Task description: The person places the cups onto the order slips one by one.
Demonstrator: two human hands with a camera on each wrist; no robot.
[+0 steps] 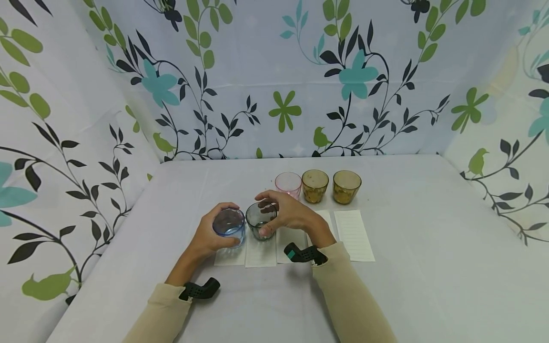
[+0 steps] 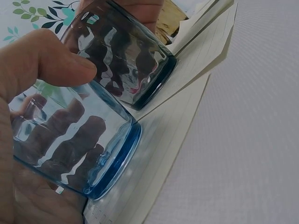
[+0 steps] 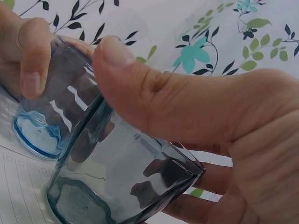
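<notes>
My left hand point(image 1: 208, 236) grips a clear blue glass point(image 1: 234, 232), fingers round its far side and thumb at the near side. Right beside it, my right hand point(image 1: 296, 213) holds a smoky grey glass point(image 1: 256, 220) between thumb and fingers. Both tumblers stand upright with their sides close together. Under them lie lined paper strips point(image 1: 260, 257); in the left wrist view the blue glass's base point(image 2: 117, 163) is over the nearest strip. In the right wrist view, my thumb point(image 3: 154, 95) presses the grey glass's side near the rim.
Behind my right hand stand a pink glass point(image 1: 288, 180) and two amber glasses, one in the middle point(image 1: 315, 186) and one at the right point(image 1: 347, 188). More lined paper point(image 1: 355, 238) lies to the right. A patterned cloth point(image 1: 257, 62) hangs behind the white table point(image 1: 429, 267).
</notes>
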